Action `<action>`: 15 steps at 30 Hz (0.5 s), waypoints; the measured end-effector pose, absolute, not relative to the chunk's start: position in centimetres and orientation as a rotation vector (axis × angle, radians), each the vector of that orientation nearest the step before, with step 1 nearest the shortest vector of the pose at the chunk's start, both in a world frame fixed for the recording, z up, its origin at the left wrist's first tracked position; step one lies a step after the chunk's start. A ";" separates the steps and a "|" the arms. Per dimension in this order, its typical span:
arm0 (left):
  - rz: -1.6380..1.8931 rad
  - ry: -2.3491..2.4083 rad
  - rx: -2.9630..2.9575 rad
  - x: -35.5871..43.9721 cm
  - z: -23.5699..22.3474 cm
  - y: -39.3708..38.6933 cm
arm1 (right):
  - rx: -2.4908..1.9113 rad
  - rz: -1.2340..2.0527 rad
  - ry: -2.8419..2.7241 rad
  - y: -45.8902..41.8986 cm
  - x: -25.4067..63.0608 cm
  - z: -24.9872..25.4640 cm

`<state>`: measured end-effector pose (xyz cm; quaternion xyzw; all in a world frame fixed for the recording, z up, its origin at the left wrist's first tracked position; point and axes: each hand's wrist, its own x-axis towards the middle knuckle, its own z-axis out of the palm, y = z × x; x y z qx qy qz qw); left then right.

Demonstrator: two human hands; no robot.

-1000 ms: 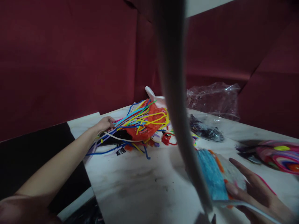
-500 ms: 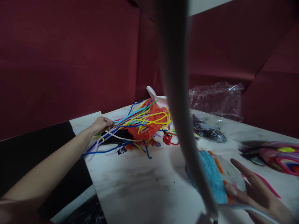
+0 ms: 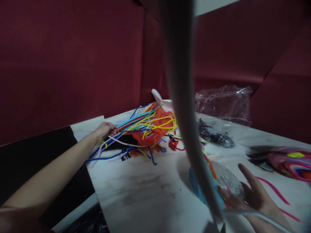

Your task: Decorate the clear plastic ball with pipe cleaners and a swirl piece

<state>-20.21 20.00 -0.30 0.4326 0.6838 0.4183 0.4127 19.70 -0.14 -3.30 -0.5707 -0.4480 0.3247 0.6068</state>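
My left hand (image 3: 107, 129) reaches to the pile's left end, its fingers pinched on strip ends, apparently pipe cleaners (image 3: 133, 121). Blue, red, yellow, purple and white strips lie loose over a crumpled orange-red plastic bag (image 3: 155, 132). At lower right, my right hand (image 3: 252, 197) holds a rounded piece, half covered in blue fuzzy strips (image 3: 198, 186) with an orange strip along their edge. The piece's other part is a clear, pale surface (image 3: 228, 178). My thumb presses near the orange edge, while the index finger sticks out; the other fingers are partly hidden.
A blurred dark bar (image 3: 184, 97) crosses the view in front. A clear plastic bag (image 3: 225, 103) and a dark wrapped bundle (image 3: 215, 136) lie behind. Coiled coloured strips (image 3: 291, 161) and loose pink strips (image 3: 274, 189) are at right. Dark red panels (image 3: 73, 64) enclose the white tabletop (image 3: 136, 194).
My right hand has shifted left and turned the rounded piece, showing less blue and more clear surface. More of the pink strips shows. My left hand stays at the pile, where a red strip now shows.
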 end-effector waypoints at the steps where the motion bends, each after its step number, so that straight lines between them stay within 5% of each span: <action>1: 1.072 1.706 1.069 -20.2 -0.2 19.9 | -1.313 0.754 -1.048 0.0 19.8 -3.6; 8: 1.241 1.647 1.023 -19.9 0.5 19.0 | -1.318 0.771 -1.128 0.4 21.0 -5.9; 15: 1.815 1.818 1.202 -20.9 2.0 16.2 | -1.317 0.783 -1.103 0.7 21.6 -6.6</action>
